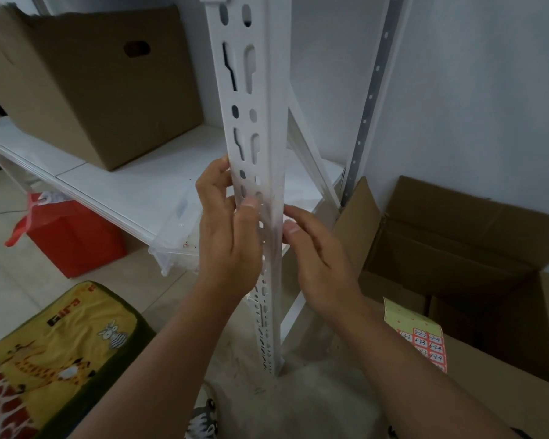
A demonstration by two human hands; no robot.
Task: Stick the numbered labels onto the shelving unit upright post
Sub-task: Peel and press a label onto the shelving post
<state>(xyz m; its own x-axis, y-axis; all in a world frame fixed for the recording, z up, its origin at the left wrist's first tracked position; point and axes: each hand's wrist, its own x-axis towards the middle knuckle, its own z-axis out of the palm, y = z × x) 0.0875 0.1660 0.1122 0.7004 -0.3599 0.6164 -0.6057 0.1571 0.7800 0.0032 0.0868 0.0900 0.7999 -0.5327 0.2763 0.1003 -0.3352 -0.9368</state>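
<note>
**A:** From the head view, what does each grip have?

**B:** The left hand (227, 236) is curled round the white upright post (260, 128), thumb flat on the slotted face, fingers hidden behind it. The right hand (317, 255) touches the post's corner edge with its thumb tip, just beside the left thumb. I can't make out a label under either thumb, and I can't tell whether the right fingers pinch anything.

**A:** And the labels?

**B:** The sheet of numbered labels (425, 339) lies below and right of the right hand, on the flap of the open cardboard box (473, 255), well apart from both hands.

**A:** How would you do this step well?

**B:** I'd brace the post with the left hand, choose a plain strip between the slots, then press from one edge across so nothing lifts or bridges a hole.
</note>
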